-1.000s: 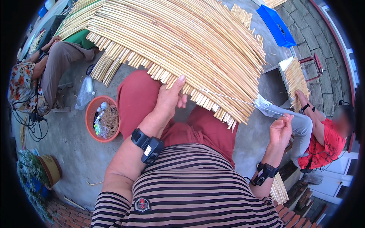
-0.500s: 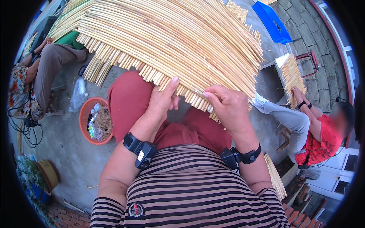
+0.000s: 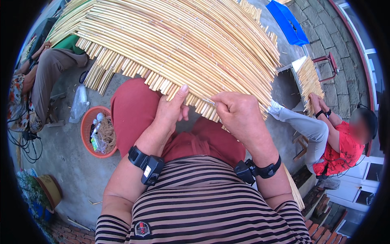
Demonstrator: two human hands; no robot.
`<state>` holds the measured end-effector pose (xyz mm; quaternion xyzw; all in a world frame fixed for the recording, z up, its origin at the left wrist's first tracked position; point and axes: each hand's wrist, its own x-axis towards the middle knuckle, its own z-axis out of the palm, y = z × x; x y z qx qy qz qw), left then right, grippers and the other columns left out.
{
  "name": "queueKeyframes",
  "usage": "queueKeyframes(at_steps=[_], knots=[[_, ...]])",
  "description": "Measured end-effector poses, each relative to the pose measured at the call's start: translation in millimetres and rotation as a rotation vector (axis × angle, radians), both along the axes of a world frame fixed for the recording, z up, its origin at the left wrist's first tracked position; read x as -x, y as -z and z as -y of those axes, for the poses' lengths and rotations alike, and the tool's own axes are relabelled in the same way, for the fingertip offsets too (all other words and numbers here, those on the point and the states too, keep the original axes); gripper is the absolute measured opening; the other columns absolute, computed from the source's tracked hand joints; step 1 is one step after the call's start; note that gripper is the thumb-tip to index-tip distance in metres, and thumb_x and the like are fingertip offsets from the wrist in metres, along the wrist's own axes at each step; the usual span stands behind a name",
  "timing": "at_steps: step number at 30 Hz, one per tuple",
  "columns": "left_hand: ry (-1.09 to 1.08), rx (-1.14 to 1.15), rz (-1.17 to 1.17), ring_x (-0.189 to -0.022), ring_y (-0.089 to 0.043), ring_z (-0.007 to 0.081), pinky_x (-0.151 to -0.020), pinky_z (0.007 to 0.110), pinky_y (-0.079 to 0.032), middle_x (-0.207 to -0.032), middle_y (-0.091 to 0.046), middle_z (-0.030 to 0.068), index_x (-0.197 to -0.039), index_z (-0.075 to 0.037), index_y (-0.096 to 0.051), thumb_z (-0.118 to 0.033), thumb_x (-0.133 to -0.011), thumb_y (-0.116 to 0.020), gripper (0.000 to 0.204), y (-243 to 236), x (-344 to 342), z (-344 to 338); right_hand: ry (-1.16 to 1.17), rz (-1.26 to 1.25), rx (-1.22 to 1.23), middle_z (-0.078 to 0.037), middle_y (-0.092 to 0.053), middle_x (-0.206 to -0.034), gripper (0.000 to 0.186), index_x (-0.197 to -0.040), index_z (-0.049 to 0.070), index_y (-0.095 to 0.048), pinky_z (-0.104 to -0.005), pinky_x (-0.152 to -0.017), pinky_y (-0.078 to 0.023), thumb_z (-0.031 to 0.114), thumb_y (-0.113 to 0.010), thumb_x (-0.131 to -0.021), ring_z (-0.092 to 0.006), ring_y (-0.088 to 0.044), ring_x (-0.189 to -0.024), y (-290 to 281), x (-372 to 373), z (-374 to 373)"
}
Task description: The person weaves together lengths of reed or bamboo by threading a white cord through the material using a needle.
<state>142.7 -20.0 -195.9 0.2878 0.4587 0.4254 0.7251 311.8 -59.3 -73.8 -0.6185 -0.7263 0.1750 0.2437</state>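
Observation:
A large mat of straw-coloured reeds point(image 3: 174, 44), bound with rows of pale thread, slopes away in front of me. At its near edge my left hand point(image 3: 172, 105) holds on, thumb on top of the outermost reeds and fingers bent below. Just to the right, my right hand point(image 3: 237, 112) is closed in a pinch at the same edge. A short bit of pale thread point(image 3: 208, 100) shows at its fingertips; the rest is hidden by the fingers. More reed ends stick out under the edge between my hands.
An orange basket point(image 3: 84, 132) with twine and small items stands left of my knee, near a clear plastic bag point(image 3: 78, 106). A co-worker in red point(image 3: 343, 140) handles a smaller reed mat point(image 3: 310, 83) at right; another sits at left. A blue crate point(image 3: 287, 22) lies far right.
My right hand has turned slightly, its fingers curling in more at the edge and drawing a little left. My left hand keeps its grip; the whole view has shifted slightly.

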Motion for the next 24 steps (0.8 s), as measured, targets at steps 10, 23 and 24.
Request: queueKeyframes(at_steps=[10, 23, 24], knots=[[0.009, -0.009, 0.021, -0.046, -0.051, 0.0101, -0.038, 0.024, -0.040, -0.068, -0.058, 0.0049, -0.103, 0.002, -0.062, -0.049, -0.093, -0.070, 0.053, -1.8, 0.6, 1.3, -0.010, -0.009, -0.002, -0.019, -0.068, -0.076, 0.010, -0.083, 0.000, -0.069, -0.0450, -0.065, -0.056, 0.005, -0.061, -0.084, -0.0365, -0.068, -0.070, 2.7, 4.0, -5.9], [0.025, 0.006, -0.018, -0.045, -0.049, 0.0094, -0.039, 0.024, -0.044, -0.069, -0.057, 0.0037, -0.107, 0.000, -0.060, -0.047, -0.097, -0.066, 0.048, -2.8, 0.4, 0.9, -0.020, -0.010, 0.029, -0.015, -0.068, -0.070, 0.016, -0.096, -0.001, -0.074, -0.0331, -0.052, -0.052, 0.003, -0.061, -0.089, -0.0203, -0.065, -0.052, 4.2, 2.7, -5.4], [0.010, 0.006, -0.008, -0.045, -0.050, 0.0098, -0.038, 0.024, -0.042, -0.069, -0.057, 0.0041, -0.105, 0.001, -0.061, -0.048, -0.095, -0.068, 0.050, -2.7, 0.0, 1.1, -0.025, 0.003, 0.033, -0.015, -0.068, -0.069, 0.016, -0.096, -0.001, -0.074, -0.0333, -0.052, -0.052, 0.003, -0.060, -0.089, -0.0205, -0.065, -0.053, 4.3, 2.7, -5.9]])
